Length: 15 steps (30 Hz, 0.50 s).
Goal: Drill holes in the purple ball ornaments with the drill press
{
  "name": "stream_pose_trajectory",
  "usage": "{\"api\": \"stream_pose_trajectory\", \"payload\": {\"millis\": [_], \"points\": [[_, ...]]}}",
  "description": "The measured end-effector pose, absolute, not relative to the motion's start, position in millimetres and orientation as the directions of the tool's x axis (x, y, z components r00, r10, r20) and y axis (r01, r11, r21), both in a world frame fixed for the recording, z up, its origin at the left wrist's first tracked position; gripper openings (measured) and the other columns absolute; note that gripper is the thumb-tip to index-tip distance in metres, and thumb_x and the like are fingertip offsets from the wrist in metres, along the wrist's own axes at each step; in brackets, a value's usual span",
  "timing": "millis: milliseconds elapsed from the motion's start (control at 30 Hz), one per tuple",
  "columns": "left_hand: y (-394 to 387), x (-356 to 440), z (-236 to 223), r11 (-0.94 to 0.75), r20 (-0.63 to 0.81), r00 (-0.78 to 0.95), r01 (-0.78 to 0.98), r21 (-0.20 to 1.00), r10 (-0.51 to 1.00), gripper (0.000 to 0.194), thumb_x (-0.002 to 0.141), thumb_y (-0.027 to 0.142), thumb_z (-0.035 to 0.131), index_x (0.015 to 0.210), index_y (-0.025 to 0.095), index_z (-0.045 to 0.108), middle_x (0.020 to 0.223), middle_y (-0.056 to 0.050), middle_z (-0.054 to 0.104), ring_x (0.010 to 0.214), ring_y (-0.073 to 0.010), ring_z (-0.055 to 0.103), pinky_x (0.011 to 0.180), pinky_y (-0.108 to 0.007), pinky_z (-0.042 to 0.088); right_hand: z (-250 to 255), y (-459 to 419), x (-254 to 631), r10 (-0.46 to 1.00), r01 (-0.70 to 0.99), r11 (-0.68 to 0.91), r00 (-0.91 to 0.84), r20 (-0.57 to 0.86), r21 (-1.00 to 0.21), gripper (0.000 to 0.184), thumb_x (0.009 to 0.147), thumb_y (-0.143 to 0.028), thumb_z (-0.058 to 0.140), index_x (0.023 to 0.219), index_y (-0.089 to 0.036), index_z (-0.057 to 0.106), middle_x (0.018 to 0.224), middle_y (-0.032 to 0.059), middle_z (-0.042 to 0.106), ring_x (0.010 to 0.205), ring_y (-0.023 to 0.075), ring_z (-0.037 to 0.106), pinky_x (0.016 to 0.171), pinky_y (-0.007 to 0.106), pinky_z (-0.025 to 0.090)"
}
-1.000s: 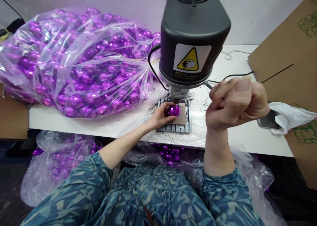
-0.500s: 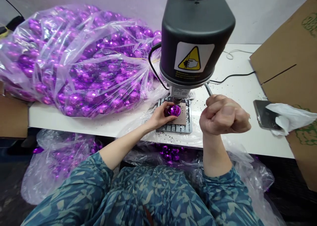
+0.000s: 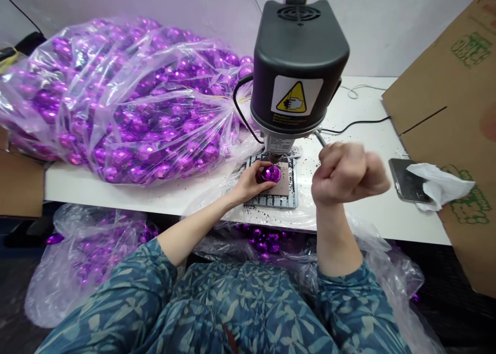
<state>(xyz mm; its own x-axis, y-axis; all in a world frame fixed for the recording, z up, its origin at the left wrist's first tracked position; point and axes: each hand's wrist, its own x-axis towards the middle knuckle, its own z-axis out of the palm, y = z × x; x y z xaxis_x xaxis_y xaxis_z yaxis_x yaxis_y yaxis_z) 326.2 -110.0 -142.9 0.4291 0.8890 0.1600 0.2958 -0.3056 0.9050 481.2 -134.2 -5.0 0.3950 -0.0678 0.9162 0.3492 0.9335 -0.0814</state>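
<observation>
My left hand grips a shiny purple faceted ball between thumb and fingers, against a small brown board. That board lies on the slotted metal base of a black bench drill press. Right above the ball is the chuck; whether it touches the ball I cannot tell. To the right, my right hand is closed in a fist around the end of the drill's metal feed lever. The grip end is hidden inside the fist.
A big clear bag of purple balls fills the table's left. More bagged purple balls sit below the front edge. At right are a phone, a white tissue and a cardboard box. Dark shavings dot the white table.
The view has shifted slightly, so the drill head appears lower and smaller. Both hands keep their grips, on the ball and on the lever; the right fist is a little blurred.
</observation>
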Motion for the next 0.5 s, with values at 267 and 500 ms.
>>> {"api": "stream_pose_trajectory", "payload": {"millis": [267, 500], "points": [[-159.8, 309.9, -136.7, -0.478, 0.353, 0.401, 0.271, 0.836, 0.845, 0.046, 0.080, 0.041, 0.081, 0.114, 0.020, 0.058, 0.105, -0.007, 0.070, 0.088, -0.0185, 0.068, 0.074, -0.031, 0.055, 47.7, -125.6, 482.7, 0.323, 0.272, 0.824, 0.496, 0.806, -0.497, 0.042, 0.093, -0.020, 0.056, 0.058, -0.021, 0.033, 0.042, -0.0106, 0.035, 0.037, 0.0004, 0.031, 0.043, 0.020, 0.025], [-233.6, 279.4, -173.3, -0.935, 0.321, 0.910, 0.157, 0.318, 0.262, 0.039, 0.092, 0.027, 0.066, 0.130, 0.023, 0.059, 0.129, -0.020, 0.068, 0.090, -0.0264, 0.069, 0.075, -0.039, 0.056, 44.5, -124.0, 482.1, 0.287, 0.186, 0.882, 0.516, 0.807, -0.432, 0.044, 0.086, -0.038, 0.066, 0.058, -0.023, 0.036, 0.040, -0.0107, 0.035, 0.033, 0.0030, 0.031, 0.038, 0.025, 0.018]]}}
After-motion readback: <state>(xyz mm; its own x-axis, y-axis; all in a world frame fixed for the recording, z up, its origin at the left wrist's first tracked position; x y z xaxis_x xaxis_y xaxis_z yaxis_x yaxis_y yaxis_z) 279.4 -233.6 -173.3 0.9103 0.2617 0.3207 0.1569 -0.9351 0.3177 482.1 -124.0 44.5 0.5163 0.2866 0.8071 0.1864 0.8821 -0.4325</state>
